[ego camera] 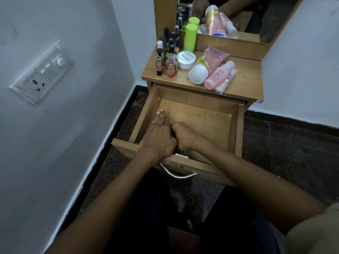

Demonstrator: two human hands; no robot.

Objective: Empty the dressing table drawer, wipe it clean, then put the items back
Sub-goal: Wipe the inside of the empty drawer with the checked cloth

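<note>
Inside the drawer (216, 114), near its front wall, both hands are meeting: left hand (159, 138) fingers straight, right hand (183, 136) curled, contents hidden.

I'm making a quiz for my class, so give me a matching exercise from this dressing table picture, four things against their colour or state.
Things:
1. drawer
2. tall bottle
3. round tub
4. lotion bottle

States:
A. lying down, pink
B. upright, bright green
C. pulled out, nothing visible inside but the hands
D. white, low, lid on

Pairs: 1-C, 2-B, 3-D, 4-A
</note>
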